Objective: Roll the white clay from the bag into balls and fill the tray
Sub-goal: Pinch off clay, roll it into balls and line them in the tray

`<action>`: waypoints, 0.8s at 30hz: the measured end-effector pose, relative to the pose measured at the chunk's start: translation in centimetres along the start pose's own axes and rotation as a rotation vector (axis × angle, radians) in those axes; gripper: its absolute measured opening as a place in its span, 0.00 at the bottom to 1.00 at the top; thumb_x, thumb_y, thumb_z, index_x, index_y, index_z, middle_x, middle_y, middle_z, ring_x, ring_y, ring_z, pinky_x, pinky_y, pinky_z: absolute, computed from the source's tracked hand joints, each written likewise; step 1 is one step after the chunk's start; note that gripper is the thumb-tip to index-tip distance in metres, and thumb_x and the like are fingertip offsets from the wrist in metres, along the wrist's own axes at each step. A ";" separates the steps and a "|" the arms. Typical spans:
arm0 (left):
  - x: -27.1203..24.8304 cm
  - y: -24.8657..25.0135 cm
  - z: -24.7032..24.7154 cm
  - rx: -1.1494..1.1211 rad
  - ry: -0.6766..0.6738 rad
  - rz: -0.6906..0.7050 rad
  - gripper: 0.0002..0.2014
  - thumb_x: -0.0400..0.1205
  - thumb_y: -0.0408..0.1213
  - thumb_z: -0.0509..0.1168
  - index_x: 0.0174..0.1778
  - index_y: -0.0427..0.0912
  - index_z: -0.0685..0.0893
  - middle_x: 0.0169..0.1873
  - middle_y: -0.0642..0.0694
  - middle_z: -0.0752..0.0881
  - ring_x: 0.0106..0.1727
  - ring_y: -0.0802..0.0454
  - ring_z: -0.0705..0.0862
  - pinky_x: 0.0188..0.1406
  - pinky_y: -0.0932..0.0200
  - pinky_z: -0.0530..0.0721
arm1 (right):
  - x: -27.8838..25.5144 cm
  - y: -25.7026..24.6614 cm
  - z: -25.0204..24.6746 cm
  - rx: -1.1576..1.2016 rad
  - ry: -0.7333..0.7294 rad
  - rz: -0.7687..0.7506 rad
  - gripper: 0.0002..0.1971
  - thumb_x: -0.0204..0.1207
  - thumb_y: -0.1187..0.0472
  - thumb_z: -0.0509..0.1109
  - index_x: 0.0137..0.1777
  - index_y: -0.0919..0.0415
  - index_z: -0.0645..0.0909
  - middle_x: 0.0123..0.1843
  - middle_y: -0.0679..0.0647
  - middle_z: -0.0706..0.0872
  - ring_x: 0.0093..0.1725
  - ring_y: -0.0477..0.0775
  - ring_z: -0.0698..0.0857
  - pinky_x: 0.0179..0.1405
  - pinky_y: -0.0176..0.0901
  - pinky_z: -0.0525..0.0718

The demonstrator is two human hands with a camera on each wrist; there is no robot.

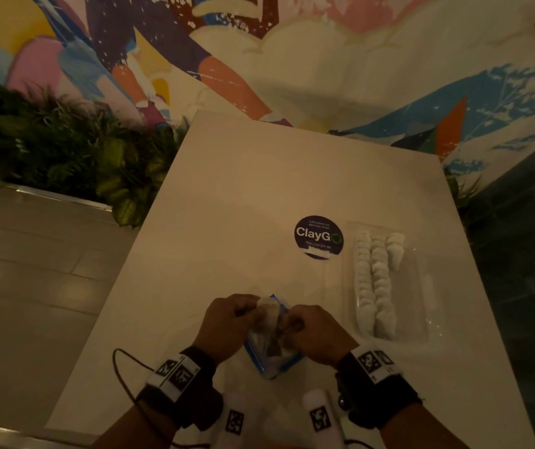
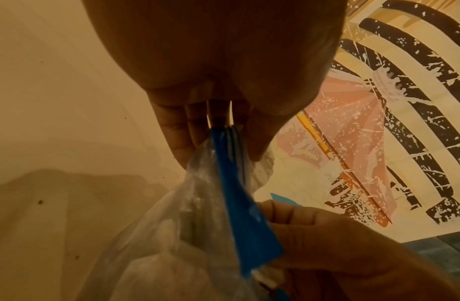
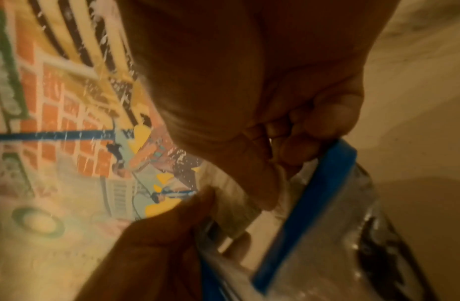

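While both hands work at the mouth of the bag (image 1: 271,338), the left hand (image 1: 230,319) pinches its blue-edged rim and the right hand (image 1: 314,328) curls round the opposite edge, just above the table (image 1: 259,176). A hard tug could split the thin plastic or spill white clay (image 2: 157,262) lumps. The tray (image 1: 415,286), to the right, holds three rows of balls (image 1: 374,280), the third short; a swinging elbow might jostle them.
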State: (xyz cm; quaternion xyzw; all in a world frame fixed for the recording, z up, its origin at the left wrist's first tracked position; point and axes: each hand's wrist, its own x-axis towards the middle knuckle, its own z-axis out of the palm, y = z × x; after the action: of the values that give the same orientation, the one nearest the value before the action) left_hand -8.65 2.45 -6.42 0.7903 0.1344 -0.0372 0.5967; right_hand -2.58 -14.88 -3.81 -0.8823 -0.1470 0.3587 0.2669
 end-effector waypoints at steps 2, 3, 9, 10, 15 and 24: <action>-0.1 0.1 -0.1 -0.017 -0.004 -0.013 0.07 0.75 0.41 0.67 0.45 0.55 0.89 0.39 0.69 0.87 0.44 0.57 0.86 0.52 0.46 0.86 | -0.1 0.3 -0.4 0.085 0.008 0.010 0.13 0.64 0.66 0.75 0.35 0.45 0.78 0.37 0.46 0.83 0.37 0.46 0.82 0.35 0.36 0.78; -0.2 0.1 -0.1 -0.025 -0.010 -0.019 0.08 0.76 0.40 0.67 0.43 0.58 0.88 0.38 0.71 0.87 0.43 0.56 0.87 0.51 0.46 0.86 | -0.1 0.4 -0.6 0.122 0.014 0.026 0.14 0.63 0.68 0.75 0.36 0.46 0.79 0.36 0.47 0.83 0.35 0.47 0.82 0.35 0.38 0.79; -0.1 -0.1 0.2 -0.025 -0.001 -0.029 0.10 0.78 0.34 0.69 0.41 0.55 0.91 0.42 0.56 0.90 0.44 0.53 0.88 0.52 0.45 0.87 | -0.5 0.2 -0.6 0.011 -0.002 0.127 0.16 0.62 0.64 0.80 0.51 0.57 0.85 0.46 0.52 0.86 0.42 0.52 0.85 0.38 0.40 0.82; -0.1 0.0 0.3 -0.030 -0.004 -0.029 0.10 0.78 0.37 0.69 0.38 0.60 0.90 0.40 0.59 0.90 0.43 0.55 0.88 0.51 0.48 0.87 | -0.5 0.1 -0.6 -0.075 0.007 0.142 0.15 0.62 0.62 0.80 0.50 0.59 0.86 0.45 0.52 0.87 0.41 0.51 0.85 0.38 0.40 0.83; -0.1 -0.1 0.3 -0.081 0.018 -0.080 0.14 0.78 0.32 0.70 0.34 0.58 0.90 0.41 0.50 0.91 0.43 0.50 0.89 0.51 0.44 0.87 | -0.6 -0.2 -0.6 -0.297 0.035 0.169 0.13 0.65 0.55 0.77 0.47 0.61 0.85 0.45 0.54 0.87 0.45 0.53 0.87 0.43 0.42 0.84; -0.4 0.1 0.3 -0.091 0.011 -0.107 0.17 0.78 0.31 0.69 0.31 0.60 0.90 0.37 0.55 0.91 0.42 0.51 0.89 0.51 0.47 0.88 | -2.0 -1.0 -1.4 -0.365 0.073 0.089 0.09 0.78 0.56 0.64 0.51 0.59 0.82 0.52 0.55 0.84 0.52 0.56 0.84 0.45 0.43 0.79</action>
State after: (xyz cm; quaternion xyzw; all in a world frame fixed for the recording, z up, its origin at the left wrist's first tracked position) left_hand -8.98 2.07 -6.35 0.7543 0.1813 -0.0583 0.6283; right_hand -3.07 -15.47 -1.28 -0.9341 -0.1607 0.3054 0.0914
